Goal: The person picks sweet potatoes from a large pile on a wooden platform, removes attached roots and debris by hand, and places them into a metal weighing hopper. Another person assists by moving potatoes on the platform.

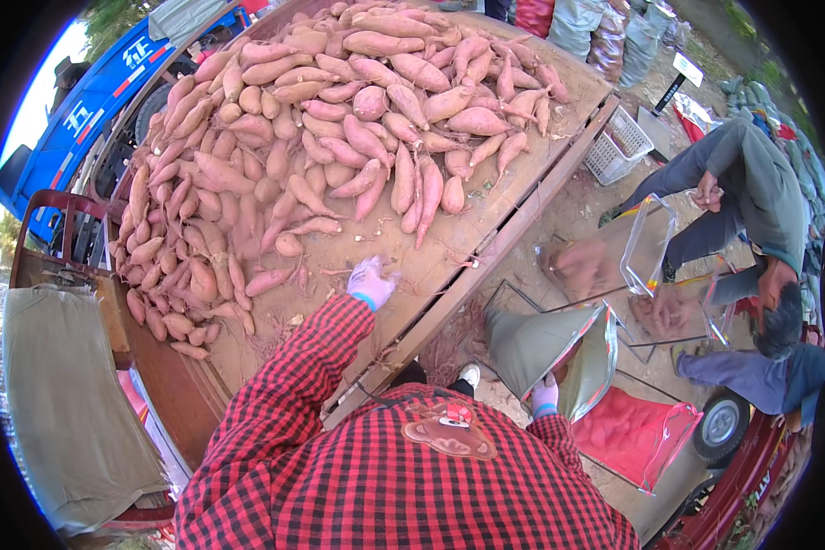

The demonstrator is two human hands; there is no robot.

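Many sweet potatoes (364,141) lie heaped on a flat truck bed (378,237). My left hand (371,280), in a pale glove with a blue cuff, is over the bare boards just below the heap; its fingers are slightly blurred, and no sweet potato shows in it. At the right, beyond the bed's edge, my right hand (544,397), gloved the same way, is at the rim of an open grey-green bag (536,344). Its fingertips are partly hidden by the bag's rim. Something reddish-brown shows inside that bag.
A red mesh bag (632,430) and clear bags (581,265) holding sweet potatoes stand on metal frames at the right. A person in dark green (763,179) bends beside them, another person lower right. A white plastic crate (617,146) and a wheel (720,425) are nearby.
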